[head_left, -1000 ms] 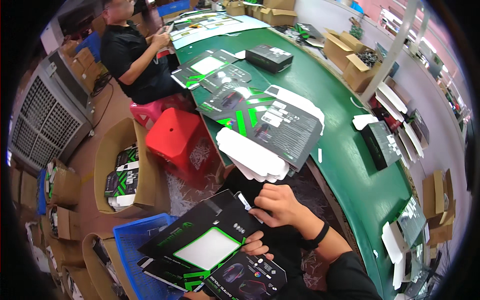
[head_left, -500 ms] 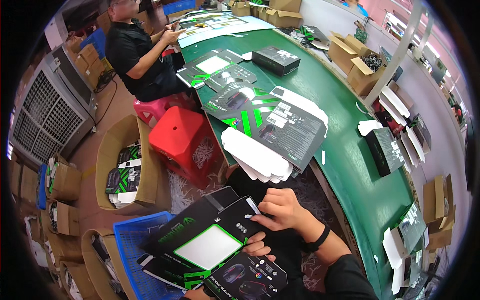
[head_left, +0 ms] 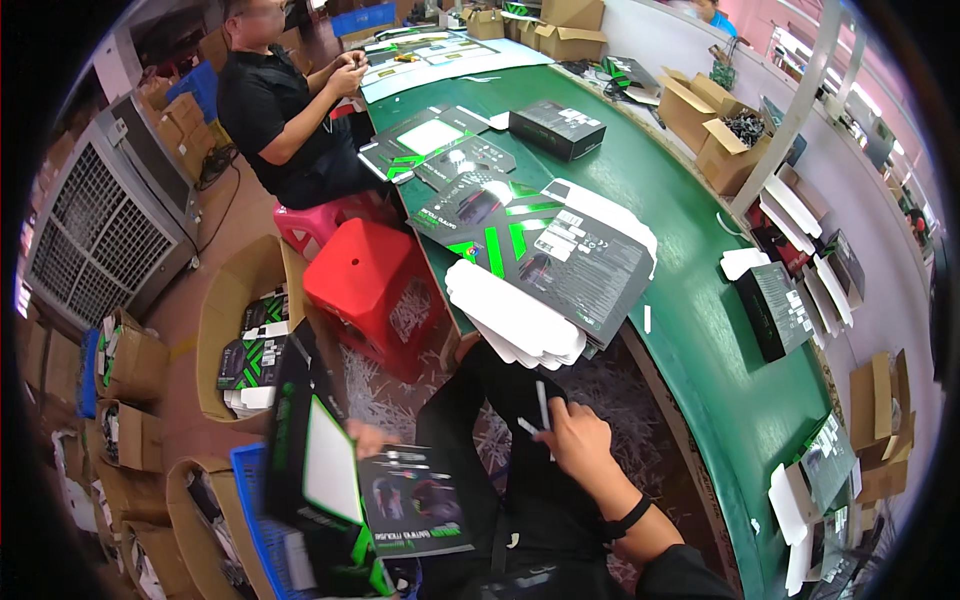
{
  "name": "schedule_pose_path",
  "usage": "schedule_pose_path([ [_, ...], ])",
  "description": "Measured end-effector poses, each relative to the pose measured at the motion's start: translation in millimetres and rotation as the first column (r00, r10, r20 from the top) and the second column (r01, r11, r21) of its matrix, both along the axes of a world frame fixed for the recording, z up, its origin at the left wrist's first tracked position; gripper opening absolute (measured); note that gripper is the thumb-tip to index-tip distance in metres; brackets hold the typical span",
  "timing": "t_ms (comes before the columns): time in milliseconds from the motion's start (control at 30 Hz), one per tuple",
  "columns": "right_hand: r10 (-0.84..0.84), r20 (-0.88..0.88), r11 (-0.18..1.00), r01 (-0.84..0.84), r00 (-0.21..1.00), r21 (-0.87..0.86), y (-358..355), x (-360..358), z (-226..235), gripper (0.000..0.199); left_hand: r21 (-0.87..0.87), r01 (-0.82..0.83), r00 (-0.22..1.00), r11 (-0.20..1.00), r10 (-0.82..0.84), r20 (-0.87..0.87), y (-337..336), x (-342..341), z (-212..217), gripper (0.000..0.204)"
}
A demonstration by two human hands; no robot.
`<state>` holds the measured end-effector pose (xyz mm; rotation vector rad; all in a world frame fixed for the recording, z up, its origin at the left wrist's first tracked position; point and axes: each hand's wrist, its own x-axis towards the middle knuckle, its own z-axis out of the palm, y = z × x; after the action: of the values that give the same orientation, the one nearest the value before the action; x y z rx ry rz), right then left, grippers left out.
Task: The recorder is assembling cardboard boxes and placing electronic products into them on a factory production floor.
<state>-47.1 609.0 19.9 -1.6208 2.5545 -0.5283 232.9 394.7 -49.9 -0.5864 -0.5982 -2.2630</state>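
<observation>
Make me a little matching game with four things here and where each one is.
1. Thin white strip
2. Black wristband
3. Red plastic stool
4. Tilted black-and-green carton

A. Beside the green table
B. In the left hand
C. Around the right wrist
D. At the right hand's fingertips

Pairs: 1-D, 2-C, 3-A, 4-B

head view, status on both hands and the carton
Left hand gripping black printed carton. Right hand pinching thin white strip, clear of carton. Blue basket partly hidden behind carton.
</observation>
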Motion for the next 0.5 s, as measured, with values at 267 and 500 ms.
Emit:
schedule_pose_path([
  [267, -0.155, 0.186, 0.876, 0.222, 0.970, -0.428, 26.8, -17.8, 59.6, 0.029, -0.782, -0.296, -0.082, 0.549, 0.801, 0.593, 41.8, -0.7, 82.7, 0.032],
  [500, 0.036, 0.097, 0.999, -0.033, 0.995, -0.029, 24.1, 6.0, 89.4, 0.052, -0.887, 0.112, 0.054, 0.447, 0.889, 0.455, 71.6, -57.9, 112.4, 0.029],
])
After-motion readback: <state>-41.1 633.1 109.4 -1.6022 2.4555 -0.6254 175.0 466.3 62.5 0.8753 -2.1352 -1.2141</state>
